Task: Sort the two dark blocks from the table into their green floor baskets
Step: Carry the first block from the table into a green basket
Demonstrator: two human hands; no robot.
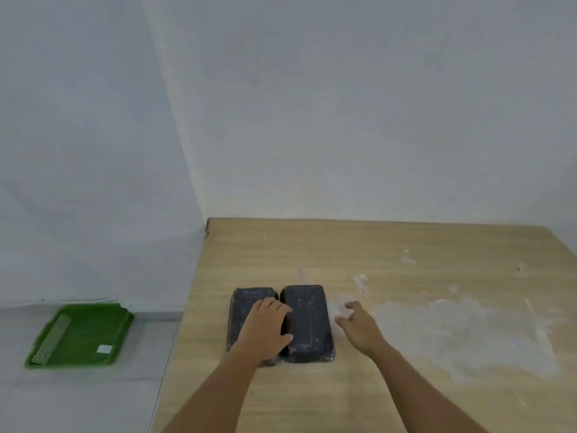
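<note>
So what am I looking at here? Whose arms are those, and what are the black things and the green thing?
There is no machine here. A person wears a camera on their head, so you see what they see, looking down at their own two bare arms. In front of them is a wooden table with white powdery smears on it. Two dark blocks lie side by side on it. The left hand rests flat on top of the left block. The right hand is open just beside the right block and holds nothing yet. The green thing on the floor to the left is a basket, shallow like a tray.
</note>
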